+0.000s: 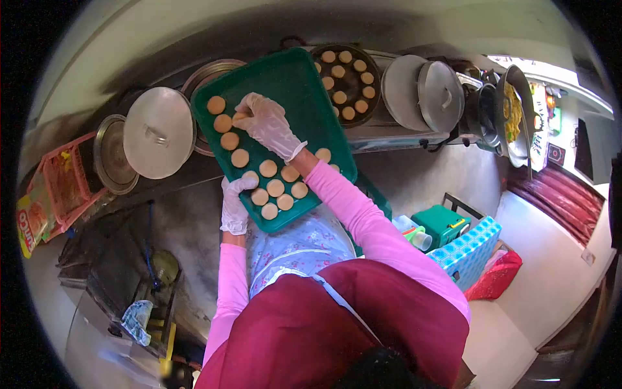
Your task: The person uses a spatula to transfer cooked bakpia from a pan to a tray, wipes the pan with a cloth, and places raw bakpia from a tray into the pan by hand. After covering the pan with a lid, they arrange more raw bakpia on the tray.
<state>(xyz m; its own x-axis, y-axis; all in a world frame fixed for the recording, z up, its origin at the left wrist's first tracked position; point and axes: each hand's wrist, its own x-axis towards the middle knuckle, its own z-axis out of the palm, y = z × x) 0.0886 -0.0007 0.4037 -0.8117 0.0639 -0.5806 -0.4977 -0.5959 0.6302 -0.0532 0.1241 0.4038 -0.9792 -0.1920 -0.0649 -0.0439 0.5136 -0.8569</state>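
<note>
Several pale discs (pixel 240 157) lie between the left hand (pixel 235 204), gripping the tray (pixel 291 87), and the right hand (pixel 267 124), pinching another disc (pixel 240 120).

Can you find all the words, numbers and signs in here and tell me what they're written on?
No whole word can be read for certain.
Yellow, orange and green packet, far left: big pale letters, tilted and blurred; an "O" seems to show.
Dark square, far right: a reddish mark, too small to read.
Green tray and round pieces: no writing that I can see.
</note>
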